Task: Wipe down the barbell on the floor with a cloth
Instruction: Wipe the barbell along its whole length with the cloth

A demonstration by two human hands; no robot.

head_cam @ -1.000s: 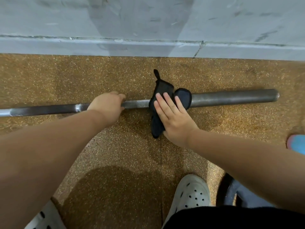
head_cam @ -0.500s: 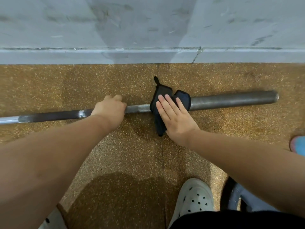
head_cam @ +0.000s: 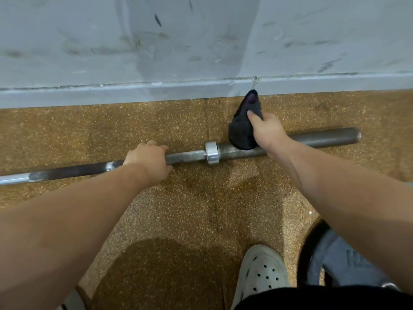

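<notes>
I am steadying the barbell (head_cam: 190,156) on the floor (head_cam: 201,220) with my left hand (head_cam: 148,163) clasped around its shaft while my right hand (head_cam: 267,133), closed on the dark cloth (head_cam: 242,128), is pressing it onto the sleeve for firm, overlapping strokes.

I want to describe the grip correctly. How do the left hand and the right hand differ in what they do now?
The left hand rests bare on the thin shaft of the barbell; the right hand is over the thick sleeve, past the collar. The left hand holds nothing else; the right hand grips a dark cloth bunched against the sleeve. The left hand lies nearer the person, the right hand nearer the wall. Both reach the same barbell.
</notes>
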